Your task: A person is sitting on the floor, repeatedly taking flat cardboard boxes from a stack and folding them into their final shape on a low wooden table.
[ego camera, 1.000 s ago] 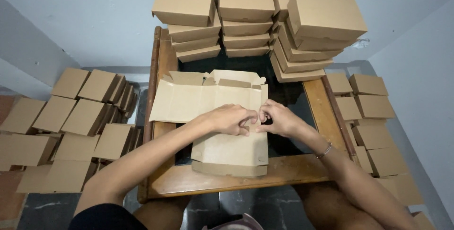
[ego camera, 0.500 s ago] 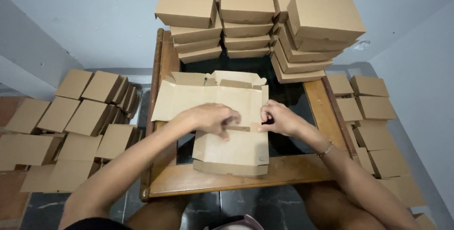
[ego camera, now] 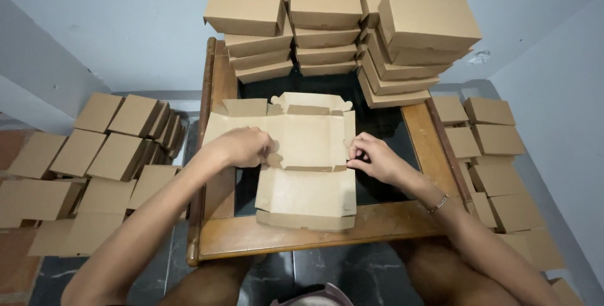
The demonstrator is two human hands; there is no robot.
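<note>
left hand pinching left edge of cardboard box | right hand pinching its right edge | box half-folded on tabletop | finished boxes stacked behind

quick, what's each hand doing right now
Left hand: fingers curled, pressing the left side of the flat cardboard box blank.
Right hand: fingers pinched on the blank's right edge flap.

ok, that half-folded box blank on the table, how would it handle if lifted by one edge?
The blank is thin flat card, so probably light and floppy, sagging at its creases. Its loose flaps would likely swing. Both hands, left and right, grip opposite sides, which suggests it needs two-sided support.
</note>
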